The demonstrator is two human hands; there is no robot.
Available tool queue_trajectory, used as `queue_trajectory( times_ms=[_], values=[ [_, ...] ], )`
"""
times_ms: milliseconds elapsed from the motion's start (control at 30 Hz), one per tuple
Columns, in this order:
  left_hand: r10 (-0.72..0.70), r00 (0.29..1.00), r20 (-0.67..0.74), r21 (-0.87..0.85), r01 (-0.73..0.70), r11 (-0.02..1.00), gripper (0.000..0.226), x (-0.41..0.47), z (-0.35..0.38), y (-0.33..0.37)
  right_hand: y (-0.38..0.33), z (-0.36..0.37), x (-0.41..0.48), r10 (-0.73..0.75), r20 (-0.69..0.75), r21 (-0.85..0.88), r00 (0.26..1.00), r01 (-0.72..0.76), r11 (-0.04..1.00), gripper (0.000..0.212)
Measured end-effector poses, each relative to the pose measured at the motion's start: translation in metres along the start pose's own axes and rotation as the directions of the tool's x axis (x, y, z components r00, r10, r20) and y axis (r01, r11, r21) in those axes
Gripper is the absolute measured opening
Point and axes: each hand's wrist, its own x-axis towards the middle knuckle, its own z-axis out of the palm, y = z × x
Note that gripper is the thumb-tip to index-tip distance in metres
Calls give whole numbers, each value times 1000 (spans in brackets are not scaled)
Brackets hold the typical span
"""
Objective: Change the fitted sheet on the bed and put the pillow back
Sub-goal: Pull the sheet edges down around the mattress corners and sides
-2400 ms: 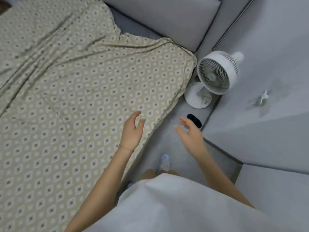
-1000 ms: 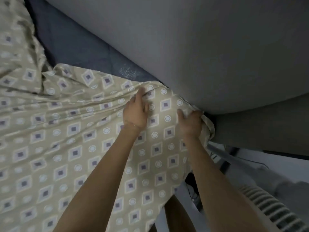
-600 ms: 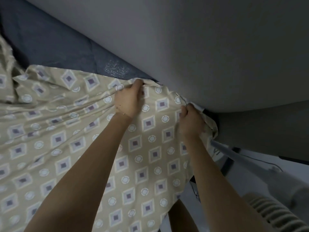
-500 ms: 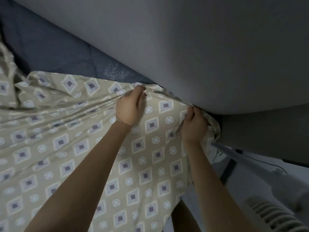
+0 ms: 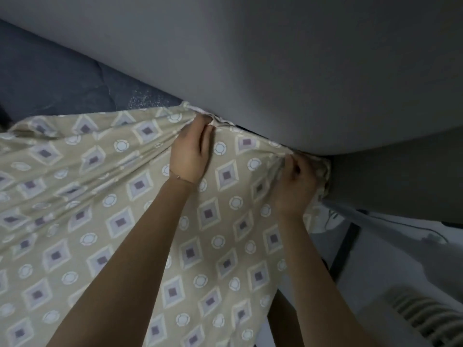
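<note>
Since a couple of seconds ago both hands have left the open air beside the bed and gone up to its corner, and over the last half second the sheet's edge has crept a little closer to the padding. The left hand (image 5: 191,154) grasps the top hem of the beige diamond-patterned fitted sheet (image 5: 112,221), fingers curled into a gather right against the grey padded headboard (image 5: 275,58). The right hand (image 5: 295,181) clutches the bunched corner of the same sheet at the headboard's lower right end. Folds run taut from both grips across the fabric. Bare blue mattress (image 5: 57,78) shows at upper left, beyond the sheet's edge. A thin bracelet (image 5: 178,177) circles the left wrist. A white ribbed grille (image 5: 431,316) sits at lower right, blurred.
</note>
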Motion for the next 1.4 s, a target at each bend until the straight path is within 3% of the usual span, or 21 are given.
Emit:
queue_trajectory(
  times_ms=[100,200,267,367,533,767,1000,1100,1267,1400],
  values=[
    [65,986,153,133,-86,987,47,-16,3,-5,11,2,-6,-83,116,-159,990,101,982,17],
    [115,971,208,280,-172,944,68,-47,3,0,19,-3,-23,-100,188,-279,977,151,948,40],
    [129,977,173,274,-173,946,69,-62,5,5,23,-10,-35,-86,180,-286,980,136,948,48],
    [113,964,239,270,-178,946,74,-62,13,6,24,-9,-33,-116,214,-376,970,192,907,53],
    [214,905,368,459,-377,805,63,-28,27,-13,22,10,-14,-106,171,-495,980,178,851,57],
    [175,923,344,511,-340,790,67,-3,39,-18,37,8,-4,-285,123,-393,951,311,866,32],
    [302,899,318,481,-427,766,53,14,38,-24,33,4,1,-293,186,-352,938,343,871,32],
    [291,894,340,465,-429,774,52,19,37,-26,35,0,6,-276,212,-343,937,336,877,27],
    [252,887,386,354,-395,848,54,22,27,-20,30,-8,5,-220,273,-244,937,289,926,41],
    [343,893,291,361,-435,825,47,-1,19,-10,34,-28,-4,-214,105,-216,971,232,948,36]
  ],
)
